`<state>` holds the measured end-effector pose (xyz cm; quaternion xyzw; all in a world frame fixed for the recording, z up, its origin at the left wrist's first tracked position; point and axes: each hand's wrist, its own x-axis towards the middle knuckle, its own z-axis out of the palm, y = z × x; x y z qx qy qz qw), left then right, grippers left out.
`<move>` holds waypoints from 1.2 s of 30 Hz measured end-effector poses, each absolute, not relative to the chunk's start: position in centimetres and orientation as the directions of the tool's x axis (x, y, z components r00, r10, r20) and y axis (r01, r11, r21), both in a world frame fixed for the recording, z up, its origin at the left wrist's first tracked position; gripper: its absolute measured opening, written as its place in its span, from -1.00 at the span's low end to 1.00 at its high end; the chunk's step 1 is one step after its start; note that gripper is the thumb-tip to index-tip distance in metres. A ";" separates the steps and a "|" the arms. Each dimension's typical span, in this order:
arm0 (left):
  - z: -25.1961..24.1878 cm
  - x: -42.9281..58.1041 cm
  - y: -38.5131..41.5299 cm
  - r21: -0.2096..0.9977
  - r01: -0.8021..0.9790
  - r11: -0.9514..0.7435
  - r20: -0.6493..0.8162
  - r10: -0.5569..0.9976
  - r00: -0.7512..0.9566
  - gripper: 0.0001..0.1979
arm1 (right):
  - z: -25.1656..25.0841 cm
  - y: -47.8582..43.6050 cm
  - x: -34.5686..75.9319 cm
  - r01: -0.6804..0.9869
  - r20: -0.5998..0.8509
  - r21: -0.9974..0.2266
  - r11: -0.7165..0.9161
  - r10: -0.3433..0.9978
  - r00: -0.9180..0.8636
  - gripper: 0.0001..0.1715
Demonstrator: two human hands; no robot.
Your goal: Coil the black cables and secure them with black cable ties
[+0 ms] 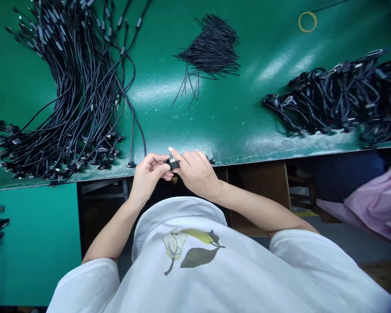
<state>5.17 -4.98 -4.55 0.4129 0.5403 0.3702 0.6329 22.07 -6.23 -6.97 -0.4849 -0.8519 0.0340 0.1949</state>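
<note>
At the front edge of the table both hands meet on a black cable connector (172, 164) with a bit of bright metal showing. My left hand (147, 173) pinches it between thumb and fingers. My right hand (197, 171) is closed on its other side, index finger stretched over the top; its palm side is hidden. From behind my left hand a black cable (142, 132) runs up to the big loose heap of cables (81, 91) at the left. A small dark piece (211, 161) shows just past my right knuckles, too hidden to name.
A pile of thin black ties (211, 48) lies in the upper middle of the green table (195, 124). Bundled cables (339, 98) are stacked at the right, with a yellow ring (307, 21) behind. Pink cloth (374, 202) shows at the right, beyond the table edge.
</note>
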 end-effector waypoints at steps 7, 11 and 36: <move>-4.8 5.1 -5.7 0.928 -0.066 0.367 -0.351 0.920 0.173 -0.54 | -6.4 -6.5 21.2 0.818 0.294 -0.300 0.491 0.863 -0.411 -0.42; -4.8 4.7 -5.7 0.936 0.088 0.341 -0.352 0.916 0.195 -0.55 | -6.7 -6.5 21.2 0.794 0.284 -0.243 0.557 0.824 -0.491 -0.46; -4.8 4.3 -4.3 0.915 0.187 0.357 -0.394 0.890 0.227 -0.67 | -7.2 -4.6 26.3 0.744 -0.008 -0.456 0.488 0.834 -0.552 -0.63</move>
